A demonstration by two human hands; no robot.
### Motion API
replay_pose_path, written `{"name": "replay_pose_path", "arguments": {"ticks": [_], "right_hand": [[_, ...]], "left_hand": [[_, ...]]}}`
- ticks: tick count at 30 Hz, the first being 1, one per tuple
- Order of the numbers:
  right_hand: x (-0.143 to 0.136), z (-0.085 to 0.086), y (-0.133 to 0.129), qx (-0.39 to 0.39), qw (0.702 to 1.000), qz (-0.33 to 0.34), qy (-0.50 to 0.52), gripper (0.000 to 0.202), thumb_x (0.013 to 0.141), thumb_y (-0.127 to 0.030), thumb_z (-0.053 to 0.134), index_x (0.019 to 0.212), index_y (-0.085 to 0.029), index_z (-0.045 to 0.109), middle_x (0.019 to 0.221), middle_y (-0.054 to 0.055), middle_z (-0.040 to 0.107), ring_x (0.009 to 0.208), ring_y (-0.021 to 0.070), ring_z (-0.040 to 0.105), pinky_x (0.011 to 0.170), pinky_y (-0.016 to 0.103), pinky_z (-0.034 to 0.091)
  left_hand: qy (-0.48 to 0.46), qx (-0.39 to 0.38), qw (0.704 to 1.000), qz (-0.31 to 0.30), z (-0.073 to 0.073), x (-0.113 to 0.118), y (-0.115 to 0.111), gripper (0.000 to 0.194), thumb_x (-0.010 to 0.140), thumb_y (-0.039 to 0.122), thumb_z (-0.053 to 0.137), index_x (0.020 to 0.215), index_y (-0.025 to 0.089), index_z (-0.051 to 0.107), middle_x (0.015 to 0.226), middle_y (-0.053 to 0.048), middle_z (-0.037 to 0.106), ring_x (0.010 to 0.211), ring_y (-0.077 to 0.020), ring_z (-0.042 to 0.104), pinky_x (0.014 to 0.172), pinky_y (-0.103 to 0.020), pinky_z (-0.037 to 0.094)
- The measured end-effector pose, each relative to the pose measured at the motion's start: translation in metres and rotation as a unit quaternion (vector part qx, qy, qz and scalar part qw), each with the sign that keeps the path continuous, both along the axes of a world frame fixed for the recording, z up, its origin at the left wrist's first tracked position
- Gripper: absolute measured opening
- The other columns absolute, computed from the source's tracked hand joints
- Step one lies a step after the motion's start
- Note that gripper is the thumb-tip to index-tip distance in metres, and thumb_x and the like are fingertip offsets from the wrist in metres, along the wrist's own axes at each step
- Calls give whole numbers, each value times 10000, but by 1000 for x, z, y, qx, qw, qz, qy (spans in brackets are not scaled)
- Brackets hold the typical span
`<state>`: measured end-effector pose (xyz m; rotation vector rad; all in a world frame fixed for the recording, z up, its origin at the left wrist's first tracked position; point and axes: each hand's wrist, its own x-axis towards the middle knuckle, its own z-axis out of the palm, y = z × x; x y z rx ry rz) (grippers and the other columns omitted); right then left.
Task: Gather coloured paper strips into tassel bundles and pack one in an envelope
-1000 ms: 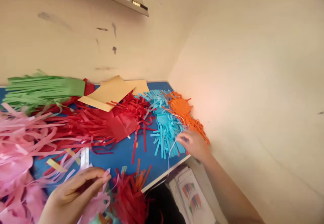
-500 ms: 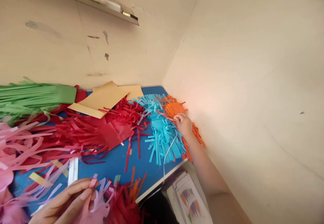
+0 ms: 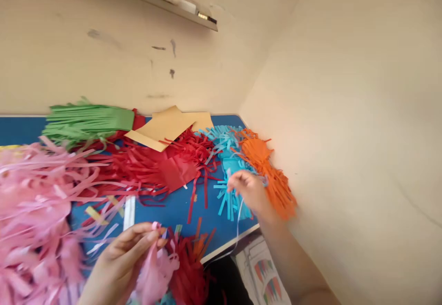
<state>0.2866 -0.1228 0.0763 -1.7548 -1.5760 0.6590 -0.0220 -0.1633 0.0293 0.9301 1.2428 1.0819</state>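
Apparently stringing, my left hand (image 3: 120, 256) pinches a tassel (image 3: 155, 270); my right hand (image 3: 252, 193), above blue fringe (image 3: 225, 204), pinches string (image 3: 238, 223), likely needing gentle tension.

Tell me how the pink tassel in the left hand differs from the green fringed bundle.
The pink tassel is pinched near its top by the left hand, while the green fringed bundle lies toward the back of the blue table.

The pink tassel is gathered narrow at the top; the green fringed bundle spreads flat, with a smooth uncut band at its right end.

Both look paper-like.
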Motion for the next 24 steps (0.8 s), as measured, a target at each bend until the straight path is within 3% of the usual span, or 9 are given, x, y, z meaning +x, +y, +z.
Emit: {"name": "replay_pose_path", "arguments": {"ticks": [1, 3, 7, 11, 15, 17, 20, 22, 24], "right_hand": [[-25, 1, -13, -41, 992, 68, 100, 185, 879, -323, 600, 804, -189, 702, 636, -4, 703, 554, 136, 659, 531, 208, 491], [-70, 2, -35, -82, 965, 136, 209, 151, 835, -308, 657, 753, -191, 709, 585, -20, 679, 524, 124, 646, 528, 196, 485], [-116, 2, -48, -90, 949, 177, 244, 142, 808, -268, 674, 702, -184, 717, 579, -24, 664, 509, 104, 617, 524, 183, 468], [-121, 2, -42, -91, 953, 180, 228, 127, 807, -235, 661, 710, -180, 723, 578, -24, 662, 508, 100, 609, 509, 174, 459], [-124, 0, -41, -80, 960, 180, 198, 121, 805, -220, 662, 704, -180, 716, 625, -9, 686, 554, 103, 618, 540, 182, 459], [-123, -2, -40, -97, 955, 177, 217, 69, 788, -242, 694, 806, -184, 726, 696, 0, 710, 610, 117, 645, 584, 198, 486], [-120, -5, -38, -162, 921, 204, 290, 288, 740, -284, 745, 1007, -183, 709, 798, 10, 724, 682, 144, 677, 665, 248, 531], [-118, -6, -38, -194, 896, 241, 319, 326, 736, -316, 750, 1027, -176, 708, 823, 17, 721, 709, 155, 677, 698, 273, 538], [-121, -8, -40, -180, 903, 254, 295, 260, 759, -337, 737, 964, -178, 724, 810, 18, 716, 711, 152, 662, 695, 270, 527]], "left_hand": [[-54, -52, 997, 10, 9, 7, 0, 397, 501, 502, 886, 733, 219, 733, 696, -24, 755, 596, -202, 720, 559, -262, 604], [-138, -136, 981, 23, 22, 17, -1, 418, 418, 424, 933, 712, 208, 730, 680, -9, 747, 572, -163, 703, 551, -219, 577], [-183, -166, 969, 16, 30, 19, -5, 381, 454, 367, 933, 727, 192, 734, 687, -5, 745, 584, -120, 685, 580, -185, 553], [-152, -117, 981, -3, 26, 14, -9, 357, 535, 403, 896, 762, 183, 732, 699, -19, 744, 607, -129, 686, 586, -201, 553], [-42, -48, 998, -13, 23, 12, -13, 357, 607, 467, 831, 781, 180, 706, 731, -36, 747, 667, -170, 708, 623, -249, 578], [16, -9, 1000, -19, 21, 12, -17, 343, 643, 466, 796, 808, 196, 665, 743, -28, 747, 697, -188, 722, 644, -271, 592], [97, 44, 994, -27, 18, 10, -22, 318, 704, 445, 740, 854, 232, 558, 750, -10, 752, 713, -199, 740, 635, -276, 601], [166, 89, 982, -29, 17, 10, -24, 291, 748, 426, 702, 879, 251, 509, 757, 6, 758, 727, -194, 747, 634, -264, 601], [243, 156, 957, -34, 16, 11, -25, 237, 788, 390, 664, 903, 262, 500, 766, 24, 758, 724, -179, 748, 624, -244, 594]]}}
